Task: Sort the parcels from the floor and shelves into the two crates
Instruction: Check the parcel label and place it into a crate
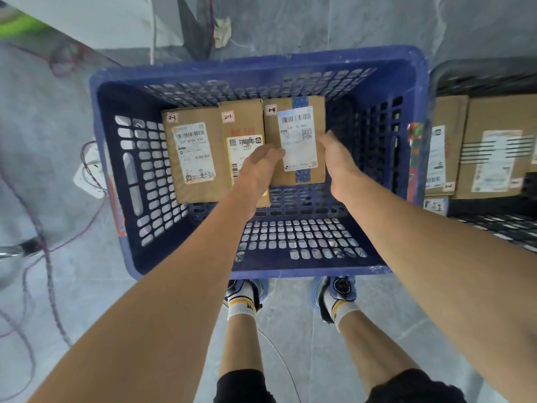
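Head view: both hands were down inside the blue crate (pixel 261 58), working the 1-4 parcel (pixel 296 141).

- Left hand (pixel 260 162) gripped the parcel's left long edge, fingers curled down the side, wrist riding over the 2-1 parcel (pixel 242 123).
- Right hand (pixel 338 159) clamped the opposite edge. So it was a two-handed grip on one box.
- The parcel lay flat, label up, rightmost in a row of three near the far wall. It sat just beside the 2-1 parcel, which touched the 2-3 parcel (pixel 191 158).
- Couldn't tell whether it had bottomed out on the crate floor.
- There was an open gap between it and the crate's right wall.

My read was that the step was seating and squaring this box. To do that well:
- Keep it level and lower it until the base is fully supported.
- Pull the left fingers out of the seam first, or they get pinched against 2-1.
- Nudge it flush from the right side, then let go with the right hand last.
- Keep the label and the handwritten tag facing up, matching the neighbours.
- A tight row would leave the near half of the floor free for more parcels.

The black crate (pixel 482 69) on the right already held boxes (pixel 491 158).
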{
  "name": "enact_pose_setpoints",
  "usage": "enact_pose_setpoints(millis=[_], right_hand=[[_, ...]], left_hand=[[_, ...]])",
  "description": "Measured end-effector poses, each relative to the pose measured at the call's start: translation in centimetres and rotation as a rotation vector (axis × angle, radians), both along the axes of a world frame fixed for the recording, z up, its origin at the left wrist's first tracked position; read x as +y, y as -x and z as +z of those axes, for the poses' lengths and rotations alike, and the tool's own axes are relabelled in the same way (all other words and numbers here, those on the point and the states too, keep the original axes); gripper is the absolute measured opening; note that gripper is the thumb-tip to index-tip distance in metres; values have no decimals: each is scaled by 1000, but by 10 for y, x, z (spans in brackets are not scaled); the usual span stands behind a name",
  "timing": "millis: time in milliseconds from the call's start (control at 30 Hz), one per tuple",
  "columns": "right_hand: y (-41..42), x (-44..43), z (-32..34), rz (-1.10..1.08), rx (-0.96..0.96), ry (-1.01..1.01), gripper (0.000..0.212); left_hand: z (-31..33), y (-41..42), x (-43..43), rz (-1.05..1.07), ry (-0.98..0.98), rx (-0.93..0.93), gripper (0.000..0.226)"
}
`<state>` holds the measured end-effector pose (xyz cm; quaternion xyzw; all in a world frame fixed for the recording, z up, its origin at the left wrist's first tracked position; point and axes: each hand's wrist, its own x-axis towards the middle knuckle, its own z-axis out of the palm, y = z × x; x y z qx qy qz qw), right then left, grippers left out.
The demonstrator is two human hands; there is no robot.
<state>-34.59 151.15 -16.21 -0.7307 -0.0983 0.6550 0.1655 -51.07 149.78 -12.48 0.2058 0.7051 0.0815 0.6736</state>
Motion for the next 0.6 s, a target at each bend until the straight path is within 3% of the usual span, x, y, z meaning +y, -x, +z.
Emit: enact_pose_setpoints(millis=[67, 167, 200, 333, 400, 533, 600], right_hand=[[-2, 8, 25, -19, -18, -67, 67], [-8, 21, 83, -43, -17, -171, 49], [-12, 26, 104, -62, -9, -208, 46], [-38, 57, 218, -132, 12, -356, 58], [-55, 74, 287, -136, 3, -469, 65], [-96, 113, 435, -194, -46, -644, 58], [-119, 121, 510, -223, -81, -718, 60]], left_hand=[[23, -5, 6, 21, -14, 3, 56], [77, -15, 22, 36, -56, 28, 83], [99, -20, 29, 48, -82, 29, 82], [213, -47, 66, 53, -180, -16, 79], [282, -66, 88, 57, -245, -73, 64], [427, -104, 130, 25, -368, -121, 18], [498, -124, 144, -43, -461, -146, 29]])
